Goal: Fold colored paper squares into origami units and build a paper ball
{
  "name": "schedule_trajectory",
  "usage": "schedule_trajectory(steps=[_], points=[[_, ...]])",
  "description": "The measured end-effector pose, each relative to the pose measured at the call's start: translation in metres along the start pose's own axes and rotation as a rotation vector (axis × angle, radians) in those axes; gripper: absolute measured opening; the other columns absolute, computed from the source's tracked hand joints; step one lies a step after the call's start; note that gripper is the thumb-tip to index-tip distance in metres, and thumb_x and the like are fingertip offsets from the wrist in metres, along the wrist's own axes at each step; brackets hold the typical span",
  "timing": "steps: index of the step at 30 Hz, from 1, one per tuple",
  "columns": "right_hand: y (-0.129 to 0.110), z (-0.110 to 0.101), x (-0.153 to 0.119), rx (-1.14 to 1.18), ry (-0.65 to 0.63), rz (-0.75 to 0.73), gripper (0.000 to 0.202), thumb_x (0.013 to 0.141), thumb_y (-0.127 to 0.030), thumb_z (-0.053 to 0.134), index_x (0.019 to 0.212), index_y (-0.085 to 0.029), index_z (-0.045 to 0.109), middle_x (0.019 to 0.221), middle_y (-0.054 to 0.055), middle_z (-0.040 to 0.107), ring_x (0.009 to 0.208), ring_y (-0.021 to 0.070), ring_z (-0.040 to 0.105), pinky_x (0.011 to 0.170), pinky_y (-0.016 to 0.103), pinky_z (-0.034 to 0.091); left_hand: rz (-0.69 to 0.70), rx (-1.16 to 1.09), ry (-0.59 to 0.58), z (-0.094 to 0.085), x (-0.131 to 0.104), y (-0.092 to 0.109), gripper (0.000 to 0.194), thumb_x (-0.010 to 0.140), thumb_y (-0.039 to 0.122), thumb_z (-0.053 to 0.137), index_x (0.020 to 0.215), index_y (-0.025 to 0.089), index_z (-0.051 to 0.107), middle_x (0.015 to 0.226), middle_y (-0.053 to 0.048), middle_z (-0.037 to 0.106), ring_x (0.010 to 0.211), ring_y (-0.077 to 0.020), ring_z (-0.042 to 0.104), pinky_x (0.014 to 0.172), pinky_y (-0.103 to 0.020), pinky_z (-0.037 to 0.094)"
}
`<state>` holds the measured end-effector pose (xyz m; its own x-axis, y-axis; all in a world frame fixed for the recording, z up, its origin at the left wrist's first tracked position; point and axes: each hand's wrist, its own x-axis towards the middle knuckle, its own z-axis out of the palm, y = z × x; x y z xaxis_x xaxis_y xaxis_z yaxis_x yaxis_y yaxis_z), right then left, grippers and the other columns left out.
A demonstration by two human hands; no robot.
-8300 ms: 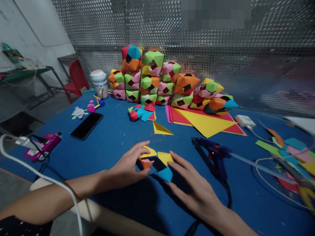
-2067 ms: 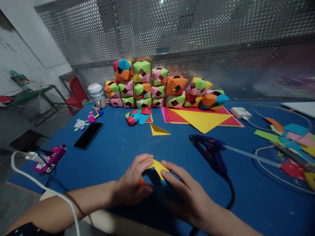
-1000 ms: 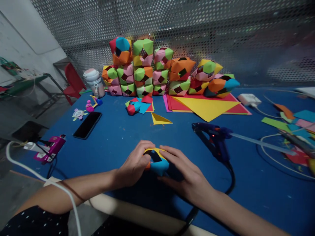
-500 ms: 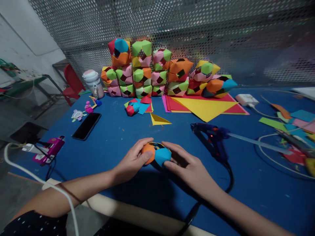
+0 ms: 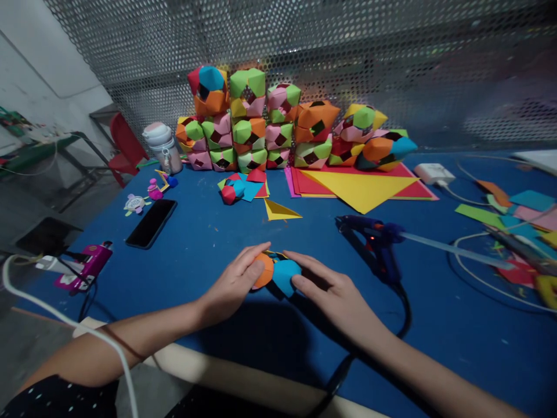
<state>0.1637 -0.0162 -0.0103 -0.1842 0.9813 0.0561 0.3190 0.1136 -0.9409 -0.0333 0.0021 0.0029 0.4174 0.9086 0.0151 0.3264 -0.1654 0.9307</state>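
Note:
Between my two hands is a folded paper ball (image 5: pixel 285 275) with an orange part on the left and a blue part on the right. My left hand (image 5: pixel 237 278) wraps its orange side, thumb lying on the front. Around the blue side curls my right hand (image 5: pixel 333 287), its thumb against the paper and its fingers reaching behind. Part of the ball's back, with a yellow edge, is hidden by the fingers. A glue gun (image 5: pixel 374 238) with a clear glue stick in it lies to the right of my right hand.
Folded paper balls (image 5: pixel 250 136) are stacked along the metal mesh. Before them lie paper sheets (image 5: pixel 383 188), a yellow folded piece (image 5: pixel 281 210) and small coloured pieces (image 5: pixel 248 187). A phone (image 5: pixel 152 223) and a purple power strip (image 5: pixel 82 267) lie left; paper scraps (image 5: pixel 531 212) and cables, right.
The view has shifted slightly. My right thumb has moved a little up along the blue side, and both hands still hold the paper ball in nearly the same place.

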Motion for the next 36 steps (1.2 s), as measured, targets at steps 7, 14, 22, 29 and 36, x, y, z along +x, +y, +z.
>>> schedule_trajectory(steps=[7,14,22,29,36], points=[[0.0014,-0.0005,0.0008,0.005,0.021,0.023,0.038,0.081,-0.043,0.054,0.114,-0.025,0.063,0.107,0.005,0.067,0.092,0.0233,0.064,0.074,0.037,0.056,-0.044,-0.014,0.019,-0.0005,0.0006,0.0003,0.046,0.092,0.044,0.033,0.131,0.023,0.045,0.137,-0.005,0.045,0.127,-0.0224,0.038,0.11,-0.041,0.025],[0.0017,-0.0017,0.003,0.053,0.004,0.079,0.039,0.081,-0.042,0.054,0.114,-0.022,0.064,0.106,0.005,0.069,0.097,0.0241,0.064,0.08,0.038,0.054,-0.099,-0.071,0.035,0.0001,0.0016,-0.0013,0.049,0.091,0.047,0.034,0.131,0.022,0.046,0.136,-0.006,0.047,0.127,-0.0232,0.04,0.11,-0.042,0.025],[-0.0025,-0.0036,0.0038,0.054,0.002,0.157,0.044,0.081,-0.047,0.052,0.114,-0.02,0.063,0.104,0.006,0.07,0.095,0.0234,0.064,0.084,0.039,0.051,-0.131,-0.098,0.028,-0.0007,0.0018,0.0028,0.048,0.09,0.046,0.038,0.129,0.021,0.048,0.134,-0.005,0.05,0.125,-0.0224,0.042,0.11,-0.041,0.026],[0.0017,-0.0028,0.0051,0.072,-0.004,0.152,0.047,0.081,-0.049,0.052,0.117,-0.021,0.061,0.112,0.007,0.066,0.101,0.0243,0.062,0.088,0.04,0.049,-0.103,-0.075,0.065,-0.0022,0.0012,0.0031,0.048,0.091,0.045,0.035,0.132,0.023,0.044,0.139,-0.004,0.044,0.129,-0.0213,0.037,0.111,-0.04,0.023],[0.0045,-0.0033,0.0046,0.086,-0.021,0.178,0.047,0.08,-0.051,0.053,0.117,-0.024,0.061,0.115,0.005,0.065,0.107,0.026,0.058,0.091,0.04,0.046,-0.088,-0.038,0.01,-0.0003,-0.0027,0.0059,0.046,0.091,0.043,0.034,0.131,0.023,0.047,0.138,-0.004,0.045,0.129,-0.0207,0.037,0.111,-0.036,0.023]])
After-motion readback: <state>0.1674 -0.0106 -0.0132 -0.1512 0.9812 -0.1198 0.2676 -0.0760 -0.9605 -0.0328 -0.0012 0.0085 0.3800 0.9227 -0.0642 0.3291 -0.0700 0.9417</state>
